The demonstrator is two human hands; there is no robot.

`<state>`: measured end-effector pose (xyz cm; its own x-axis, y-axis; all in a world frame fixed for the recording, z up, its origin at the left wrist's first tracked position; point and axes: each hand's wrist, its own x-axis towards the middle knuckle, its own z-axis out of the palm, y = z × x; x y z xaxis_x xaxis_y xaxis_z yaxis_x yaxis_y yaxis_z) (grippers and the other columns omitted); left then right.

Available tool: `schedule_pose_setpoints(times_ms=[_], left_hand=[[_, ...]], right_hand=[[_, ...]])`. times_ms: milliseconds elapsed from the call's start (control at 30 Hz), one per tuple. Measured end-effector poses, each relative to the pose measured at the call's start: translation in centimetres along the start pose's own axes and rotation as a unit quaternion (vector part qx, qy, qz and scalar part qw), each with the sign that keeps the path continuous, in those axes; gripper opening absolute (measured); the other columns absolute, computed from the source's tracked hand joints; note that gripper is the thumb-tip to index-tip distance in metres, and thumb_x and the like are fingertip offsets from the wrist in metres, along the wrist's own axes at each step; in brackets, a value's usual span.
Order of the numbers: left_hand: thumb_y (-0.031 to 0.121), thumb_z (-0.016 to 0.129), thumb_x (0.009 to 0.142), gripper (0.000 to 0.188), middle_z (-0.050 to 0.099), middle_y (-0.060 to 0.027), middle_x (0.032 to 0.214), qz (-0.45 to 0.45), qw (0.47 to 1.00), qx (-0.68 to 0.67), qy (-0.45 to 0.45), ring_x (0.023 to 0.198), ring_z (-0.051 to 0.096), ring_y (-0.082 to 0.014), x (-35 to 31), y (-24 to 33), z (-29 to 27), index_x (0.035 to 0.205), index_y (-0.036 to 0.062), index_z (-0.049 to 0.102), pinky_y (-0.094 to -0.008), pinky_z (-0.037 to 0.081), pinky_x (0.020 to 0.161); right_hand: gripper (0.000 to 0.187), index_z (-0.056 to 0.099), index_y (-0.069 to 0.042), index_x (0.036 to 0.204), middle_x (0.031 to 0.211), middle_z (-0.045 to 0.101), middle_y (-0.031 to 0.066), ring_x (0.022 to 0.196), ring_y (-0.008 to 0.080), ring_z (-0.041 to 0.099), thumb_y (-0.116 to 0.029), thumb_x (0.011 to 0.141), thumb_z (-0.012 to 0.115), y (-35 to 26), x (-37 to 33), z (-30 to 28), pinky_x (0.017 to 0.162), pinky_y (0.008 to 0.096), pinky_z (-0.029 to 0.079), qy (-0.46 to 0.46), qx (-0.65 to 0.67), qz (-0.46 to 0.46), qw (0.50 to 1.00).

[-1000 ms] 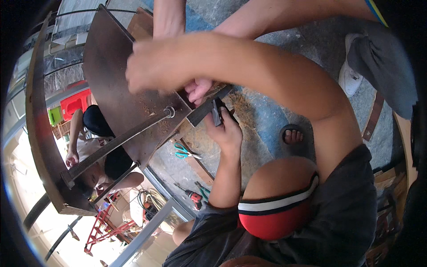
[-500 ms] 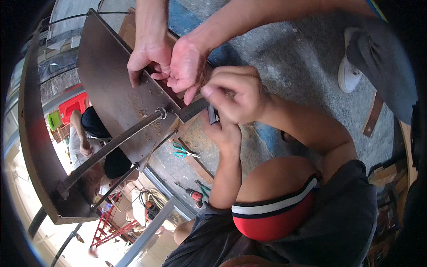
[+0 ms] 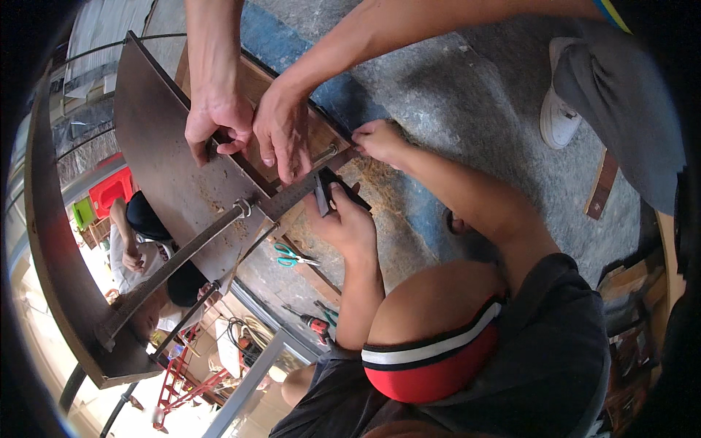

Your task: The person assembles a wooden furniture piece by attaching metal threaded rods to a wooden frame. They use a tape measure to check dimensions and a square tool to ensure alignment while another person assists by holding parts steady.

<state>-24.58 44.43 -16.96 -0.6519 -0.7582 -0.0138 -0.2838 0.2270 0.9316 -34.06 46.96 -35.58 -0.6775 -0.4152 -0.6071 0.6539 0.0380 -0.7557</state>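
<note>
The person's left hand point(image 3: 347, 226) has its grip closed around a black block point(image 3: 324, 196), thumb on the near side and fingers wrapped behind it, so part of its outline is hidden. What shows is a compact, angular piece with straight edges: one long narrow face catches the light as a smooth dull grey, while the side toward the fingers is nearly black. It sits tilted against the lower edge of a narrow dark strip point(image 3: 292, 197), about midway along its length, just beyond the right-hand corner of a broad brown panel point(image 3: 164, 124). The strip is flat and straight-sided, grey-brown, running from that corner up toward the right hand point(image 3: 380, 142). There the right grip is narrow, thumb and fingers bunched at the strip's far end; whether they pinch anything cannot be told. The panel is smooth and dark, with crumbs of sawdust point(image 3: 215, 206) near its right-hand corner, where a thick threaded rod point(image 3: 175, 266) meets it at a nut point(image 3: 244, 208). A co-worker's two hands point(image 3: 285, 139) reach in over the panel's upper right edge, above the block. On the floor point(image 3: 496, 109), below the panel's right-hand corner, lie teal-handled scissors point(image 3: 287, 260) and a red drill point(image 3: 317, 324).
</note>
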Motion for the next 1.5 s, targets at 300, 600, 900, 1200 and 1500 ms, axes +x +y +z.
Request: schedule_pose_setpoints(times_ms=[300, 600, 900, 1200, 1500], left_hand=[[0.000, 0.058, 0.101, 0.029, 0.066, -0.0120, 0.107, 0.014, 1.000, 0.006, -0.003, 0.085, 0.067, -0.0165, -0.2, -0.2, 0.0, 0.130, -0.0050, 0.055, -0.0343, 0.066, 0.073], [0.000, 0.057, 0.102, 0.027, 0.067, -0.0104, 0.107, -0.001, 0.999, -0.036, -0.014, 0.090, 0.066, -0.0160, -1.1, -0.3, -1.5, 0.129, -0.0026, 0.057, -0.0355, 0.066, 0.076], [-0.001, 0.056, 0.101, 0.029, 0.067, -0.0109, 0.105, -0.013, 1.000, 0.001, 0.005, 0.089, 0.067, -0.0162, -0.5, -0.9, -2.5, 0.131, -0.0017, 0.054, -0.0369, 0.067, 0.075], [-0.003, 0.054, 0.100, 0.027, 0.066, -0.0111, 0.108, -0.008, 1.000, -0.018, 0.010, 0.088, 0.067, -0.0168, -0.1, -1.4, -3.4, 0.127, -0.0011, 0.055, -0.0369, 0.068, 0.073], [-0.003, 0.054, 0.100, 0.023, 0.067, -0.0120, 0.106, -0.031, 0.997, -0.044, 0.055, 0.089, 0.067, -0.0175, 0.5, -2.2, -6.2, 0.123, -0.0008, 0.056, -0.0393, 0.068, 0.074]], right_hand=[[0.022, 0.073, 0.007, 0.117, 0.103, 0.075, 0.0102, 0.088, 0.0156, 0.070, -0.005, 0.100, 0.066, 0.8, -0.7, 0.8, 0.076, 0.0285, 0.059, -0.034, 0.099, 0.038, 0.994], [0.024, 0.072, 0.007, 0.119, 0.106, 0.075, 0.0114, 0.088, 0.0169, 0.069, -0.007, 0.099, 0.069, 0.9, -1.3, 0.6, 0.078, 0.0275, 0.057, -0.019, 0.164, 0.061, 0.984], [0.026, 0.068, 0.009, 0.121, 0.113, 0.073, 0.0136, 0.097, 0.0194, 0.070, -0.004, 0.099, 0.068, 2.2, -1.2, 2.1, 0.085, 0.0314, 0.059, 0.003, 0.208, 0.033, 0.978], [0.023, 0.069, 0.005, 0.121, 0.112, 0.073, 0.0115, 0.097, 0.0188, 0.070, -0.010, 0.104, 0.063, 2.9, -1.8, 2.4, 0.087, 0.0318, 0.058, -0.079, 0.234, 0.023, 0.969], [0.014, 0.068, 0.001, 0.110, 0.109, 0.072, 0.0125, 0.096, 0.0229, 0.073, -0.011, 0.104, 0.064, 1.9, -2.8, 4.2, 0.086, 0.0346, 0.061, -0.040, 0.249, 0.101, 0.962]])
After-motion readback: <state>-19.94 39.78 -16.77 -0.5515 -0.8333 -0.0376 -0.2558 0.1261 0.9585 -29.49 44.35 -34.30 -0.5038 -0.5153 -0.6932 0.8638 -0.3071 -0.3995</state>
